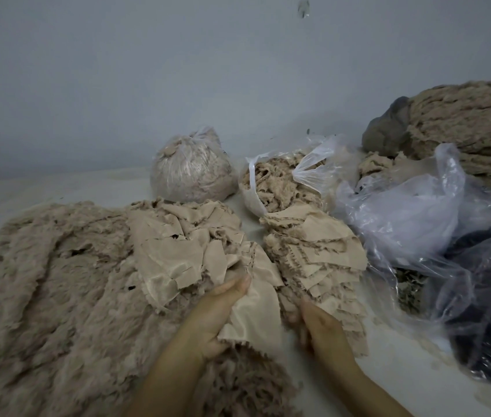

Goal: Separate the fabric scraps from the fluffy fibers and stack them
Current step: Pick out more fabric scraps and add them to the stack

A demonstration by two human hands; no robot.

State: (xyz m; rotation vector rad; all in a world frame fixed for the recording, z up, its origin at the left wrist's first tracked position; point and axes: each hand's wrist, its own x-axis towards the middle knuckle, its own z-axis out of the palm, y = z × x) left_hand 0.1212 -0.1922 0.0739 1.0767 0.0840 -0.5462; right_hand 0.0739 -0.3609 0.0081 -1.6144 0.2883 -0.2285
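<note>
While our left hand (pixel 217 314) grips a beige fabric scrap (pixel 256 299) lifted from the fluffy fibers (pixel 57 281), our right hand (pixel 316 323) steadies the scrap stack (pixel 313 251) just beyond it, fingers curled into its near edge.

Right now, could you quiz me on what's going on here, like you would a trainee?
1. True or false: the left hand grips a smooth beige fabric scrap.
2. Which lies to the right of that scrap? A) the stack of scraps B) the fluffy fiber mass C) the tied bag
3. Fill in: the open plastic bag behind the stack holds beige ____.

Key: 1 true. 2 A; the right hand rests at the stack's near edge. 3 scraps.
</note>
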